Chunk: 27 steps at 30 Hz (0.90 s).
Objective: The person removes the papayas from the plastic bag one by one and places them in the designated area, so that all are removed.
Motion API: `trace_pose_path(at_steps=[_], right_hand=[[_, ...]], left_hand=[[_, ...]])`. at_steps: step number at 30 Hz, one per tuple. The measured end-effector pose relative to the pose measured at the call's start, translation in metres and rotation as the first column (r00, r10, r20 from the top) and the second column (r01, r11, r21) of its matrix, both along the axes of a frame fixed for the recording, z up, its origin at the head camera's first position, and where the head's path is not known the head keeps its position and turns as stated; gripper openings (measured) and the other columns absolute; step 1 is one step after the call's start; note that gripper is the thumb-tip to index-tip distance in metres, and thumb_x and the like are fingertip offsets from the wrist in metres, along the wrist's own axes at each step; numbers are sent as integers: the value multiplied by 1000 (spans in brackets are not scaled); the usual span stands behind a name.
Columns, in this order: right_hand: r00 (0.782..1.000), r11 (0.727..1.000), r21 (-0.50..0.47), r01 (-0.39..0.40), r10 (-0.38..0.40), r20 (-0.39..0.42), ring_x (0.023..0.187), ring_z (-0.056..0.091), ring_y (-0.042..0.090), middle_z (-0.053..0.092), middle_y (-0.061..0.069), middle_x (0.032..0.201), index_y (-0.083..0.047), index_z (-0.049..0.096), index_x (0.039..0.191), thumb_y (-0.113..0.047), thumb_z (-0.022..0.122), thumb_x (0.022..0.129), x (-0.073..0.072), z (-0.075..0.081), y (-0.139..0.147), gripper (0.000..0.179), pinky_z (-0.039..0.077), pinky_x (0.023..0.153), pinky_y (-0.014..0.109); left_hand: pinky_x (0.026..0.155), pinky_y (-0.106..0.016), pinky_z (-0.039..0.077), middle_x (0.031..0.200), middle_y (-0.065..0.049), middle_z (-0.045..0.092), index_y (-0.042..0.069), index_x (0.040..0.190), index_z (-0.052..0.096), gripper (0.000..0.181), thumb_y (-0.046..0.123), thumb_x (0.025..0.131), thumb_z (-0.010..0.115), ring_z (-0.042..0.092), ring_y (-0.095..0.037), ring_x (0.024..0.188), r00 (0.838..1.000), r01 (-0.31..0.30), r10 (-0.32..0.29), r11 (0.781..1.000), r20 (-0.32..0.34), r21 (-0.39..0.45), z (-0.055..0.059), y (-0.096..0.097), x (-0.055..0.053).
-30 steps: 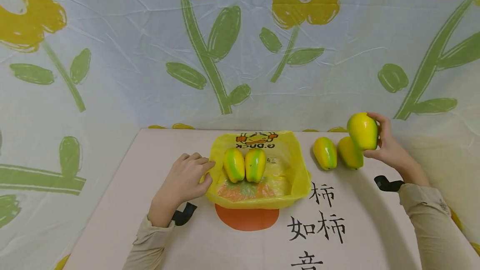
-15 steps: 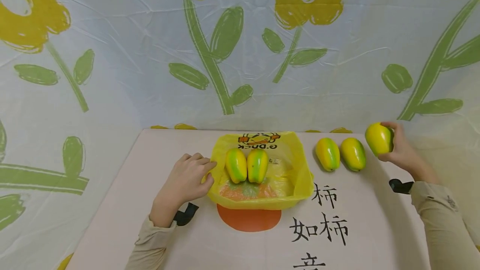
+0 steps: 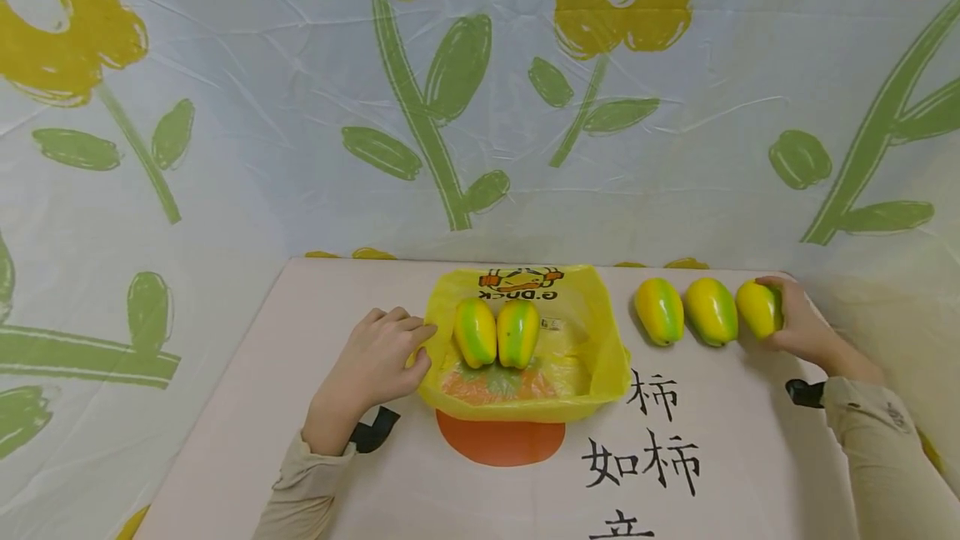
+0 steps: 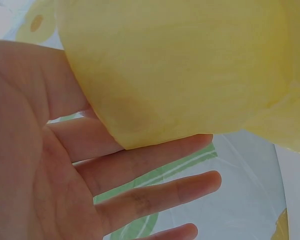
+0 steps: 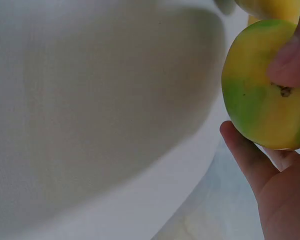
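My right hand (image 3: 807,325) holds a yellow-green papaya (image 3: 759,309) at the table's far right. In the right wrist view its stem end faces the camera, with the thumb (image 5: 290,62) over it. Two more papayas, one on the left (image 3: 659,312) and one in the middle (image 3: 712,312), lie beside it in a row. A see-through yellow plastic bag (image 3: 611,348) stands spread open at the centre, with a pair of papayas (image 3: 476,333) side by side inside. My left hand (image 3: 372,359) touches the bag's left rim; its fingers are extended, with thumb and index tips behind the film.
The pale table cover (image 3: 255,407) bears black characters (image 3: 651,461) and a printed orange-red shape (image 3: 502,440) partly under the bag. A hanging cloth (image 3: 300,107) with printed flowers rises behind the table's back edge.
My right hand has moved right and down with its papaya, from above the row to its right end. The left hand stays at the bag's rim. The view has shifted slightly.
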State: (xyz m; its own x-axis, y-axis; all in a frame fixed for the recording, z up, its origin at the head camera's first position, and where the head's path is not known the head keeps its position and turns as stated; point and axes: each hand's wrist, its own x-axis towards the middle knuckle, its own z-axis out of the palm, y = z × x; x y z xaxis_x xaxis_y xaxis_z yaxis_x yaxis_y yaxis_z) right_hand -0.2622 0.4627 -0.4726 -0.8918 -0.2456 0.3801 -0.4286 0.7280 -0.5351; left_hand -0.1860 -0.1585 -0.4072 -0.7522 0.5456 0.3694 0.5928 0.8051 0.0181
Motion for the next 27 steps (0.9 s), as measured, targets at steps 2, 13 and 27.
trace_pose_path(at_steps=[2, 13, 27], right_hand=[[1000, 1000, -12, -15, 15, -9, 110, 30, 18, 31, 38, 127, 20, 32, 129, 12, 68, 42, 0, -3, 0, 95, 12, 91, 5], [999, 1000, 22, -17, 17, 31, 103, 28, 40, 32, 39, 123, 17, 30, 131, 8, 71, 42, 2, -8, -7, 98, 14, 94, 19], [998, 999, 29, -39, 38, 48, 106, 27, 49, 29, 40, 127, 17, 27, 133, 7, 73, 47, -2, -10, -9, 99, 8, 108, 25]], left_hand=[[79, -43, 49, 104, -5, 74, 10, 107, 77, 31, 16, 82, 60, 64, -25, 93, 1000, 2, -2, 1000, -2, 1, 0, 0, 0], [80, -44, 49, 104, -4, 74, 11, 107, 77, 31, 16, 82, 59, 64, -25, 93, 1000, 7, -7, 1000, 3, -3, 1, 1, 1], [80, -43, 49, 104, -4, 74, 11, 107, 77, 31, 17, 82, 59, 64, -25, 94, 1000, 7, -8, 1000, -7, -15, 2, 1, 1]])
